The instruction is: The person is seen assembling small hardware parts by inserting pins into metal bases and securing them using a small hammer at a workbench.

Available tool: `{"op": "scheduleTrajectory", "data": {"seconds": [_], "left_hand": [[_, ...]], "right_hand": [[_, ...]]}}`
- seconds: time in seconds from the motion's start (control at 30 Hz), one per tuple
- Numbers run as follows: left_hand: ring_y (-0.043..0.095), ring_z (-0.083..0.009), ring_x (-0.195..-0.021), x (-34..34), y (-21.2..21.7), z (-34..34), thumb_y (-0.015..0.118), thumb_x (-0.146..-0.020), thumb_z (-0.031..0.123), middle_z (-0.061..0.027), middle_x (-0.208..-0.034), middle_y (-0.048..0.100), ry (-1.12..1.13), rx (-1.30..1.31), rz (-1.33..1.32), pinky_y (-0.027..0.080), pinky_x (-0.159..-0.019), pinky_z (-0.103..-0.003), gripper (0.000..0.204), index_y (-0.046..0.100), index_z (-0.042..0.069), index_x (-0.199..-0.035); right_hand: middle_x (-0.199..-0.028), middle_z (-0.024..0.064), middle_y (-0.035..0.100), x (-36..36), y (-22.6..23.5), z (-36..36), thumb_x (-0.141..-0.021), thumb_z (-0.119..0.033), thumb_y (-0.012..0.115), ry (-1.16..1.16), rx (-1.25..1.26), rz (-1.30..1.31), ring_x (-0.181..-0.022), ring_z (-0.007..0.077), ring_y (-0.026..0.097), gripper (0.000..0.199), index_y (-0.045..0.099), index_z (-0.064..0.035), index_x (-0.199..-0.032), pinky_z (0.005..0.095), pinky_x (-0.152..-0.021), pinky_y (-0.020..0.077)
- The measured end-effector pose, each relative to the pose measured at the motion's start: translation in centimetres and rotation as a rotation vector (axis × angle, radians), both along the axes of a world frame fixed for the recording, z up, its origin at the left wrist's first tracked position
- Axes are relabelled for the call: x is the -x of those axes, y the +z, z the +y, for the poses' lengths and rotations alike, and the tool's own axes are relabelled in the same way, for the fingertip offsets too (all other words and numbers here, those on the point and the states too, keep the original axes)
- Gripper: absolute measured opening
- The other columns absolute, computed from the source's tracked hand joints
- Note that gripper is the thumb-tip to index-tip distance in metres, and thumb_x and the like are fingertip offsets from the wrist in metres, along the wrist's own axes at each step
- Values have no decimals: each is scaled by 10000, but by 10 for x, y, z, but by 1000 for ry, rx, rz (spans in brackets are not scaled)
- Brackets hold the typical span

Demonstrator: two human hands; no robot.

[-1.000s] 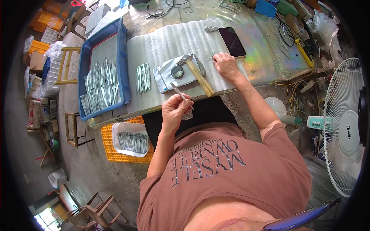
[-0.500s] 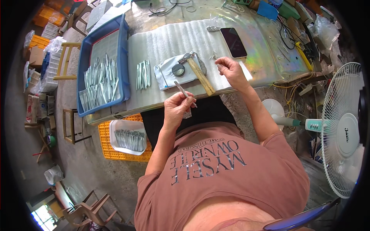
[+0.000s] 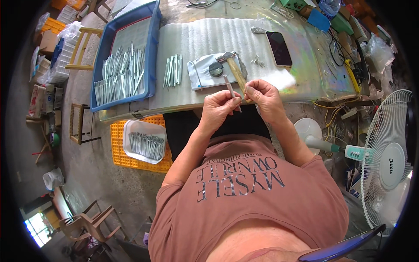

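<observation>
My left hand [image 3: 218, 109] pinches a slim metal piece [image 3: 228, 85], tilted with one end pointing up and away from me, just over the table's near edge. Close beside it, my right hand [image 3: 267, 100] has its thumb and fingertips pressed together; whatever they hold is too small to make out. Beyond both hands, a wooden-handled hammer [image 3: 237, 73] lies partly across a flat block in white wrapping [image 3: 200, 76]. A round dark-rimmed object [image 3: 216, 69] rests on that block. Several tiny metal bits [image 3: 257, 62] are scattered on the foam sheet to the right.
A row of slim metal pieces [image 3: 173, 70] lies on the foam sheet [image 3: 183, 37]. Left of it stands a blue tray [image 3: 152, 65] full of similar pieces. A white tub [image 3: 127, 146] sits low on an orange crate [image 3: 117, 142]. A phone [image 3: 279, 49] and a fan [image 3: 389, 161] are rightward.
My right hand has come in from beside the tiny metal bits to my left hand. The left hand still holds the slim metal piece. The whole view has shifted slightly.
</observation>
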State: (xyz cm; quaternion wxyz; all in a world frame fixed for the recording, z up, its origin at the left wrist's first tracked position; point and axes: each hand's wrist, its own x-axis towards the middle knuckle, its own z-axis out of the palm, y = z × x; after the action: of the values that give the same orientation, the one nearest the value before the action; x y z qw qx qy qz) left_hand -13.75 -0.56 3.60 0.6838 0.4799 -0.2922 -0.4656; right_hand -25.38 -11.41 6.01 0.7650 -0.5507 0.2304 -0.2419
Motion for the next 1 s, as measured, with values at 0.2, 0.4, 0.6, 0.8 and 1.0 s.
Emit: {"op": "scheduleTrajectory", "data": {"seconds": [0.2, 0.4, 0.6, 0.8, 1.0], "left_hand": [[502, -56, -540, -1, 0, 3, 606, -778, 111, -29, -669, 580, -9, 2, 25, 394, -479, -168, 125, 592, 0, -832], [497, -47, -539, -2, 3, 9, 602, -783, 117, -17, -646, 567, -37, 7, 62, 382, -476, -161, 104, 589, 15, -796], [496, -44, -537, -5, 2, 11, 600, -785, 119, -14, -637, 562, -50, -14, 60, 383, -476, -162, 101, 587, 19, -786], [521, -73, -537, -8, -1, 10, 573, -809, 151, -44, -677, 585, 31, -4, 104, 409, -471, -176, 118, 575, 32, -807], [596, -141, -613, -13, -3, 9, 551, -820, 152, -110, -785, 604, 162, 127, 399, 489, -505, -208, 131, 539, 26, -854]], "right_hand": [[-749, 13, 536, -2, -2, 16, -829, -85, 526, 19, 166, 45, -695, 66, 490, 103, 537, 14, -857, 207, -625, 420], [-741, 107, 536, -2, 9, 7, -785, -53, 537, 93, 774, 109, -685, 214, 529, 77, 527, 19, -809, 288, -620, 421], [-745, 143, 541, -3, 14, 2, -782, -89, 532, 198, 821, 229, -688, 281, 525, 110, 523, 21, -790, 331, -622, 414], [-682, 89, 524, -5, 7, 10, -818, -131, 507, 174, 542, 292, -635, 173, 509, 155, 528, 22, -812, 277, -585, 403], [-641, -14, 462, -6, -10, 22, -860, -152, 469, 114, 200, 184, -602, 50, 420, 172, 523, 3, -809, 197, -547, 366]]}}
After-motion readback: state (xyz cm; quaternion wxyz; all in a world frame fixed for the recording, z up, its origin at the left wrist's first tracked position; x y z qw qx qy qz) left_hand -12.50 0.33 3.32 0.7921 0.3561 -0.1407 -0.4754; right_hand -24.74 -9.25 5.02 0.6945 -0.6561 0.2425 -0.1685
